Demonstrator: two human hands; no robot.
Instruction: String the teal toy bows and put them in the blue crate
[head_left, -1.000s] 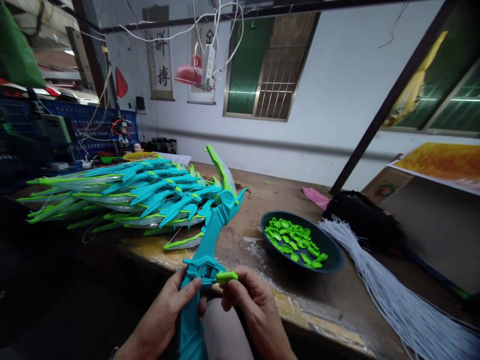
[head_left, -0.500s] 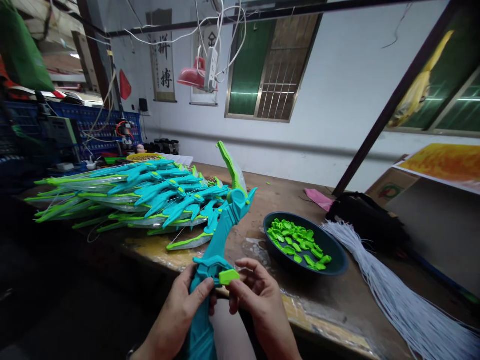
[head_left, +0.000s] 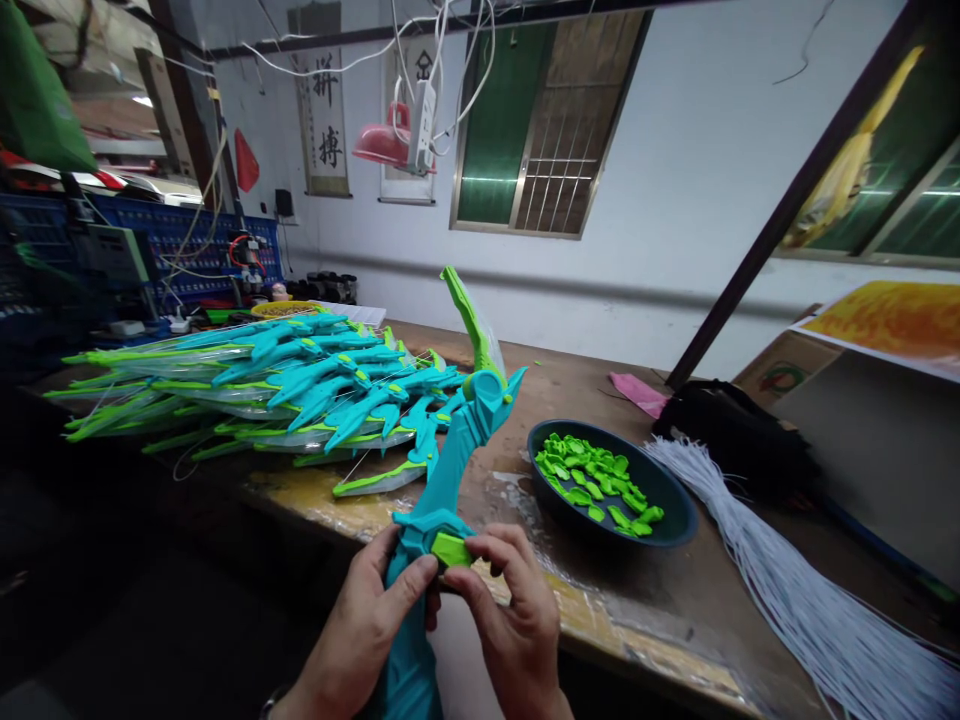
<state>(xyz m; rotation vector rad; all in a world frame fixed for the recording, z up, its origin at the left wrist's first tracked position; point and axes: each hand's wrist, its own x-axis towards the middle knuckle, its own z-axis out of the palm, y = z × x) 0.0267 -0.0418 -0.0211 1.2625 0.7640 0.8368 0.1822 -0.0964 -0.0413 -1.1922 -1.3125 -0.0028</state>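
Observation:
A turquoise toy bow [head_left: 448, 470] stands tilted in front of me, a lime-green limb rising from its far end. My left hand [head_left: 367, 615] is closed around its middle, the thumb lying along the near side. Between thumb and fingers, my right hand [head_left: 511, 600] pinches a small lime-green plastic piece [head_left: 451, 549]. That piece lies against the recess at the bow's middle; whether it is seated there I cannot tell. The lower part of the bow runs down past the picture's bottom edge.
Many turquoise and green toy bows [head_left: 300, 385] are piled on the table [head_left: 517, 400] to the left. A dark bowl [head_left: 679, 525] of lime-green pieces stands on the right. Beside it lie a bundle of white strings [head_left: 757, 560], a black bag [head_left: 731, 440] and a pink cloth [head_left: 637, 395].
My right hand has moved the green piece left and slightly up, from beside the bow onto its middle recess, turning it a little. My left hand still grips the bow.

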